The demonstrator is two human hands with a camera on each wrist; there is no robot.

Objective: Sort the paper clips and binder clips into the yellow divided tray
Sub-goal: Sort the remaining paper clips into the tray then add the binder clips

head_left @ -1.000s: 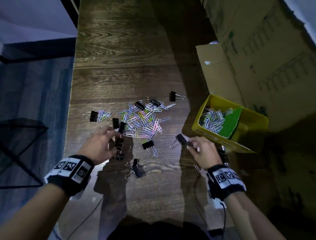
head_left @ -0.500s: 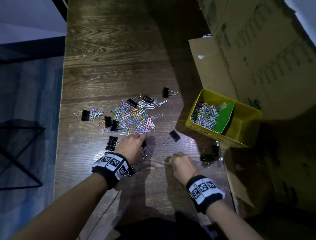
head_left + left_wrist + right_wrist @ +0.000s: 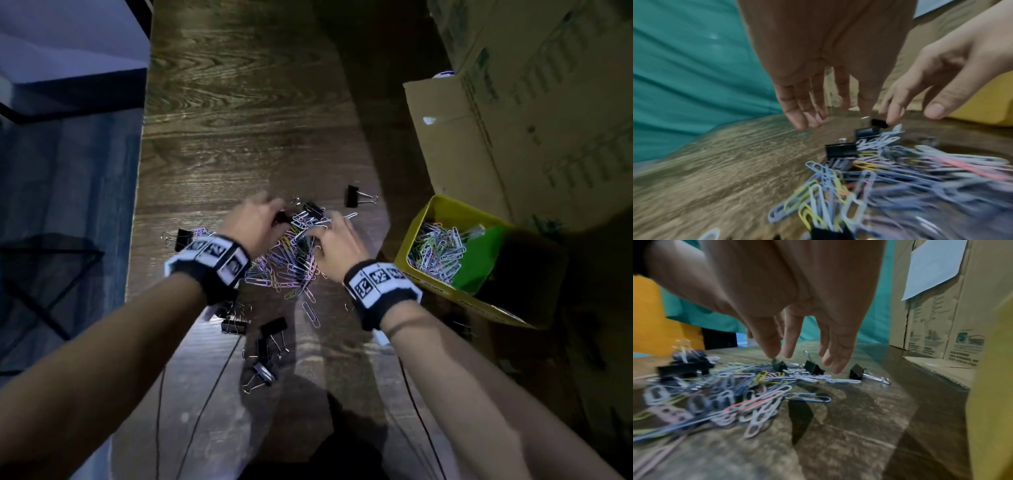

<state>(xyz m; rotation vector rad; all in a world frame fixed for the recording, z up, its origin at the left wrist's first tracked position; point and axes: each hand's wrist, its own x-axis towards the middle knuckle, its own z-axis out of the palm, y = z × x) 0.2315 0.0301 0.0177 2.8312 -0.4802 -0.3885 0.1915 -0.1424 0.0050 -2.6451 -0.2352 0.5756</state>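
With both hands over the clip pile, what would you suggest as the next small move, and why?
Probably lower the right hand and pinch a binder clip at the pile's far edge. Both hands look open, the left hand too, holding nothing, and the tray's visible compartment holds only paper clips.

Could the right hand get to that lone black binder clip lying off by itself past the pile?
Probably yes. The lone binder clip lies on bare table just beyond the right hand, whose open fingers hang above the pile, with nothing between them.
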